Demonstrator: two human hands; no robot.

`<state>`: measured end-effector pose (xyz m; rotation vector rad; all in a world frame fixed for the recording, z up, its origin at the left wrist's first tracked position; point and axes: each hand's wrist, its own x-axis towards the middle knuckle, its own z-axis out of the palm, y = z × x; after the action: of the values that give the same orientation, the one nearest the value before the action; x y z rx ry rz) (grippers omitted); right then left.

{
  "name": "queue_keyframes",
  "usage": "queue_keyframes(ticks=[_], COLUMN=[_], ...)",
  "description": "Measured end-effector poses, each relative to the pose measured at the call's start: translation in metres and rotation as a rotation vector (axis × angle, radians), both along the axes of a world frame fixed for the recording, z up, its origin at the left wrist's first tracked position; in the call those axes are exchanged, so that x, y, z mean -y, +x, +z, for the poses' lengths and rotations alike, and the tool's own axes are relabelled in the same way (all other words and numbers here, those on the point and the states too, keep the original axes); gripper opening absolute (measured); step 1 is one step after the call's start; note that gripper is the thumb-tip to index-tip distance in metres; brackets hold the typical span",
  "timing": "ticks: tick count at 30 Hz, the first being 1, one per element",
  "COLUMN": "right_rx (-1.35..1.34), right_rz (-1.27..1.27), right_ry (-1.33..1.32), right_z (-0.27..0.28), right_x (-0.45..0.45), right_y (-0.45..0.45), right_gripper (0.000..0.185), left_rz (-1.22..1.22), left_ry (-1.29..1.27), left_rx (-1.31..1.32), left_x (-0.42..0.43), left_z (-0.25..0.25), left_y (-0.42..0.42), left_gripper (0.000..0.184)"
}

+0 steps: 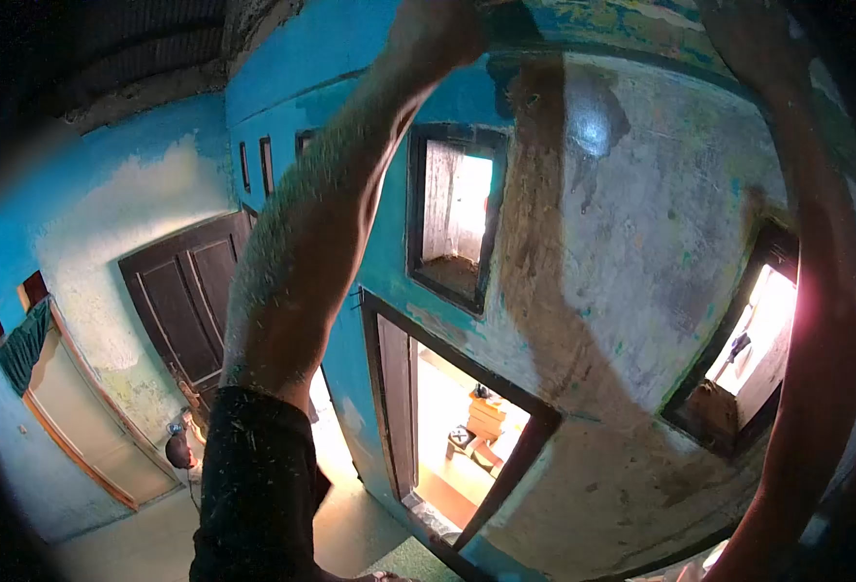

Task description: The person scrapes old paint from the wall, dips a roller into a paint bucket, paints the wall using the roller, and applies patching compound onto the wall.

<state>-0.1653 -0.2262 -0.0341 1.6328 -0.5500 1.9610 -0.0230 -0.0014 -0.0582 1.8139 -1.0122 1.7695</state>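
Observation:
Both my arms reach up to the top of the view. My left hand point(437, 34) is at the top centre, against the blue upper part of the wall; its fingers are cut off or in shadow, and what it holds cannot be made out. Near the top right edge is my right hand point(753, 29), dim and blurred, by the upper wall point(631, 34) with its peeling green and yellow paint. Pale dust or flakes cover my left forearm point(302, 223). Below the hands the grey plaster point(661, 194) is stained and patchy.
Two small framed openings point(457, 213) point(738, 339) let in bright light. Below is a lit doorway point(462, 427). A dark door point(190, 291) and a green curtain point(25, 354) are at left. Another person point(183, 448) is low at left, near the door.

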Motion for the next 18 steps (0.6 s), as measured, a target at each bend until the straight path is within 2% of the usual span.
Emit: queue_keyframes(ticks=[2, 3, 6, 7, 10, 11, 14, 15, 18], right_rx=[-0.03, -0.023, -0.008, -0.013, -0.04, -0.045, -0.046, -0.043, -0.04], right_rz=[0.003, 0.004, -0.008, -0.01, 0.0, 0.009, 0.021, 0.015, -0.001], right_ry=[-0.009, 0.005, 0.016, 0.008, 0.02, 0.027, 0.034, 0.04, 0.054], right_z=[-0.002, -0.003, -0.002, -0.003, -0.006, -0.007, -0.005, -0.004, -0.005], right_x=[0.001, 0.001, 0.0, 0.0, -0.002, -0.001, -0.001, 0.0, 0.002], right_y=[-0.007, -0.007, -0.004, -0.002, -0.007, -0.009, -0.011, -0.01, -0.004], right_gripper=[0.057, 0.057, 0.058, 0.058, 0.058, 0.058, 0.058, 0.058, 0.058], left_rz=[-0.017, 0.096, -0.008, 0.129, 0.108, 0.029, -0.017, 0.099, 0.121], left_ry=[-0.063, -0.034, 0.066, -0.001, 0.092, 0.02, -0.007, 0.064, -0.031], left_rx=[0.078, 0.036, -0.018, -0.103, 0.018, 0.114, -0.134, -0.092, -0.306], left_x=[0.007, 0.006, 0.0, 0.005, 0.006, 0.008, 0.002, -0.002, 0.008], left_z=[-0.039, -0.049, -0.007, 0.008, -0.021, -0.044, -0.027, -0.013, -0.021], left_y=[-0.007, 0.018, -0.008, -0.012, 0.006, 0.004, -0.013, -0.015, -0.031], left_gripper=[0.052, 0.067, 0.057, 0.061, 0.061, 0.058, 0.058, 0.058, 0.059])
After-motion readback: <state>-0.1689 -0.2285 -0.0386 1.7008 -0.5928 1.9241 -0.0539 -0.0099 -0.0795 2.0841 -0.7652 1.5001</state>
